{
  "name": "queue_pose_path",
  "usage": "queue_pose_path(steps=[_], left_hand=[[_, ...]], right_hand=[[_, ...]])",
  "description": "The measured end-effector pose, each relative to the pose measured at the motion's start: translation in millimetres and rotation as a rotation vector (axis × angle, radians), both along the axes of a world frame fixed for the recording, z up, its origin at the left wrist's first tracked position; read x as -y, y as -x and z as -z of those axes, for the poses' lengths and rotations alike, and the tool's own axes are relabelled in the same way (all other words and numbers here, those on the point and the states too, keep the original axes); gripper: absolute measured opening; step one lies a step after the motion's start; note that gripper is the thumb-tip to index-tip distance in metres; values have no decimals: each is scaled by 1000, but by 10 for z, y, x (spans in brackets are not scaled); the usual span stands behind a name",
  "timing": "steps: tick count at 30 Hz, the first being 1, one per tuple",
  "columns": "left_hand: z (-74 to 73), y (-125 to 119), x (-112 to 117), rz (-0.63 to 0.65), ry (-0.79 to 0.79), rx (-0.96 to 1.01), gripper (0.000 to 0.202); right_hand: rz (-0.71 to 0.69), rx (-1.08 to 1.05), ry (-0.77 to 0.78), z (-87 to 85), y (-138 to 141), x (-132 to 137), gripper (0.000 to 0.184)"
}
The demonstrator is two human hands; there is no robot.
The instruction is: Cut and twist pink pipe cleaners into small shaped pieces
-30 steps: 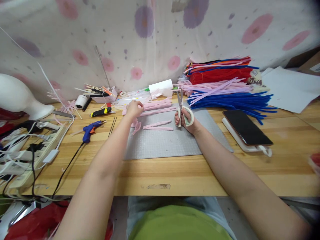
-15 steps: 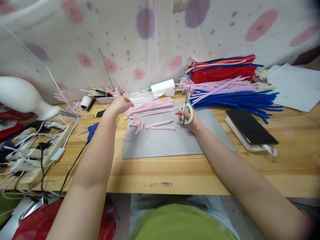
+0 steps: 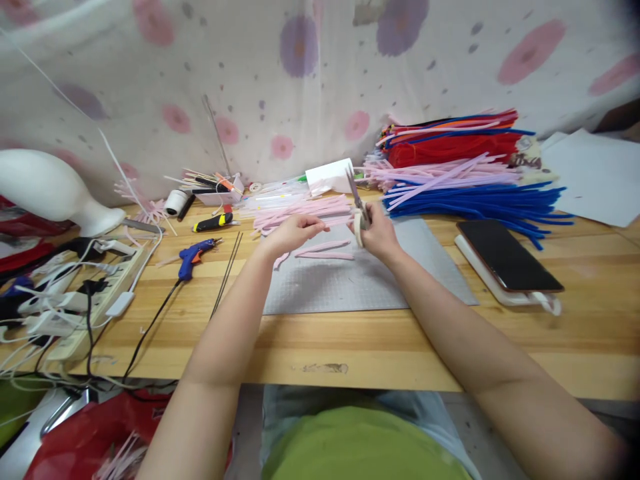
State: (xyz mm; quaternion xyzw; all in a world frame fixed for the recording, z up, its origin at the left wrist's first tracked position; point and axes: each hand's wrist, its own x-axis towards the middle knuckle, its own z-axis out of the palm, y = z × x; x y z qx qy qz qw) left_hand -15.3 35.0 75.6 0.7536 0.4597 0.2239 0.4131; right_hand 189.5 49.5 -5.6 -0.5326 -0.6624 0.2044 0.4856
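My right hand (image 3: 376, 235) grips white-handled scissors (image 3: 358, 203), blades pointing up and away, above the grey cutting mat (image 3: 360, 280). My left hand (image 3: 293, 231) is closed in a pinch just left of the scissors; what it pinches is too thin to make out, perhaps a pink pipe cleaner end. Short cut pink pipe cleaner pieces (image 3: 325, 251) lie on the mat under both hands. A loose bundle of longer pink pipe cleaners (image 3: 300, 212) rests along the mat's far edge.
Stacks of blue (image 3: 475, 200), pink and red (image 3: 450, 148) pipe cleaners sit back right. A phone (image 3: 507, 257) lies right on a white pad. A blue glue gun (image 3: 193, 253), utility knife (image 3: 213, 222), thin wires (image 3: 227, 270) and a power strip (image 3: 85, 300) occupy the left.
My left hand came back from the far left tool area to the mat's middle, meeting the right hand. The scissors tilted and moved slightly left.
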Motion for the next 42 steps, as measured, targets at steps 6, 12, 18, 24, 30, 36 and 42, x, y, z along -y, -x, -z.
queue_pose_path(steps=[6, 12, 18, 24, 30, 36, 42], left_hand=[[238, 181, 58, -39, 308, 363, 32], [648, -41, 163, -142, 341, 743, 21], [815, -253, 235, -270, 390, 758, 25], [828, -268, 245, -274, 394, 702, 32], [835, -297, 244, -247, 392, 679, 30], [807, -313, 266, -239, 410, 670, 30], [809, -301, 261, -229, 426, 657, 30]], right_hand=[[42, -486, 137, -160, -134, -78, 31], [-343, -920, 467, -437, -54, 66, 20], [-451, -1004, 586, -343, 145, 131, 14], [-435, -1004, 571, -189, 276, 132, 17], [-464, -1033, 506, -142, 291, 125, 22], [-499, -1002, 487, -115, 294, 123, 22], [-505, -991, 483, -128, 291, 139, 25]])
